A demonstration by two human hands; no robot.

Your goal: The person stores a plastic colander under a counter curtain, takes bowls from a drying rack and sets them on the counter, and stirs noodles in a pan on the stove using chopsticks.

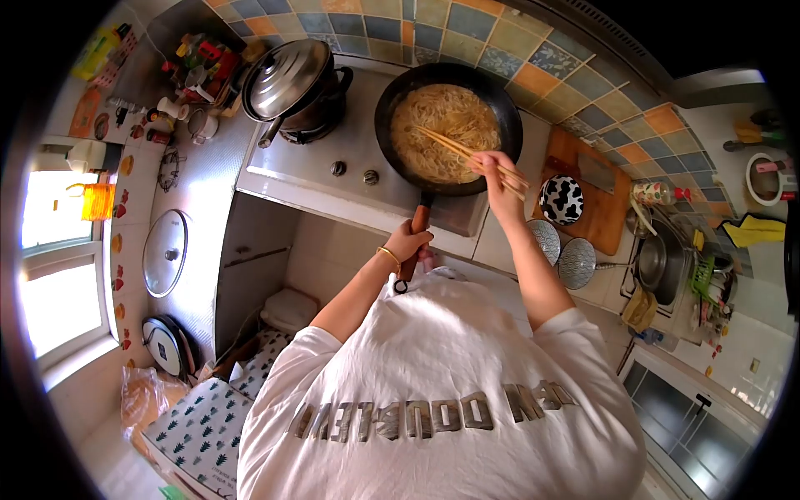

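A black wok (510, 125) sits on the right side of the stove, holding noodles (442, 117) in brownish broth. My left hand (407, 243) is wrapped round the wok's brown wooden handle (421, 218). In my right hand (497, 177) is a pair of chopsticks (446, 142), held above the wok's right rim. Their tips reach into the noodles near the middle of the pan. Right of that hand, a black-and-white bowl (562, 200) stands on a wooden cutting board (612, 218).
A lidded pot (292, 83) stands on the left burner. Two patterned round dishes or strainers (576, 263) lie right of my right forearm. A cleaver (597, 172) rests on the board's far part. The sink (661, 260) is farther right. A glass lid (166, 252) is at left.
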